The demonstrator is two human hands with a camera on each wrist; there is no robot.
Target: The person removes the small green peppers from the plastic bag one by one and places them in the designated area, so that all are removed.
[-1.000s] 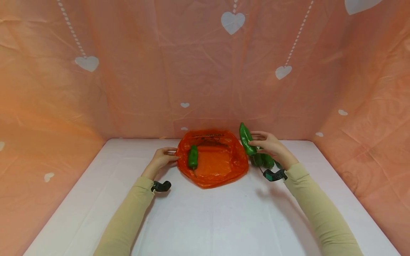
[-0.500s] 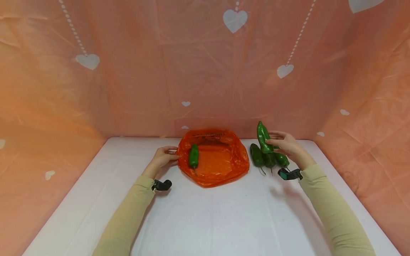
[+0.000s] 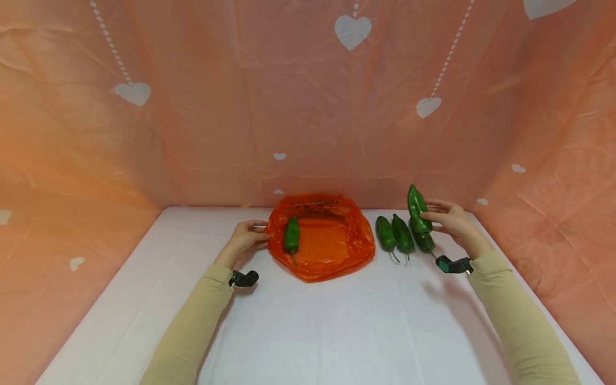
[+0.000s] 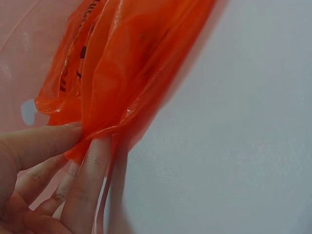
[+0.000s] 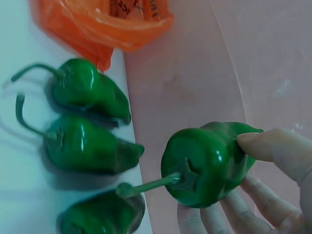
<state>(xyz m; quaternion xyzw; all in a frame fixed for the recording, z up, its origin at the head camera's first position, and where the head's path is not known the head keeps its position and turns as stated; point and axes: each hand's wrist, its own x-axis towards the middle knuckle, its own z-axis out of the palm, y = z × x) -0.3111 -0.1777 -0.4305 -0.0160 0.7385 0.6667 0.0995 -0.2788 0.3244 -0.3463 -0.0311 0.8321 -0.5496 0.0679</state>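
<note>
"What's lying in the bag [image 3: 324, 243]?"
"A pepper [image 3: 291, 234], towards the left."
"Right of the bag?"
"Three peppers [image 3: 403, 233] are lying in a row on the worktop [image 3: 308, 331], a held pepper [image 3: 417, 206] hovering by the rightmost."

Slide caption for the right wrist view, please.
The right hand grips a green pepper; three more lie on the white table near an orange bag.

Open orange bag [image 3: 360, 246], one green pepper [image 3: 291, 235] inside, four peppers [image 3: 417, 207] outside.
</note>
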